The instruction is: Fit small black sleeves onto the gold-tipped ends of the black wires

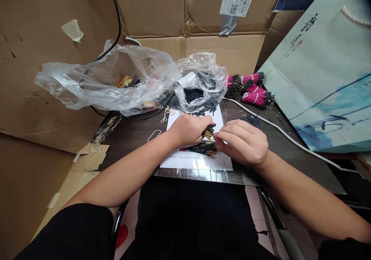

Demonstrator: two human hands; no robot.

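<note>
My left hand [189, 129] is closed around a bundle of short black wires [208, 131] whose gold tips point toward me. Close to those tips, my right hand [243, 141] has its thumb and fingers pinched together; anything between them is too small to make out. Below the held bundle, more black wires with gold ends [201, 148] lie on a white printed sheet [191, 164]. Beyond my hands sits a clear plastic bag [213, 97] filled with small black pieces. Behind my right hand, another group of black wires [251, 120] rests on the table.
Pink wire bundles with black ends [256, 95] lie at the back right. A white cable [278, 127] crosses the dark table [130, 147]. Rubber bands [165, 115] and a large plastic bag [116, 82] are at left. Cardboard [156, 8] and a paper bag [327, 78] border the space.
</note>
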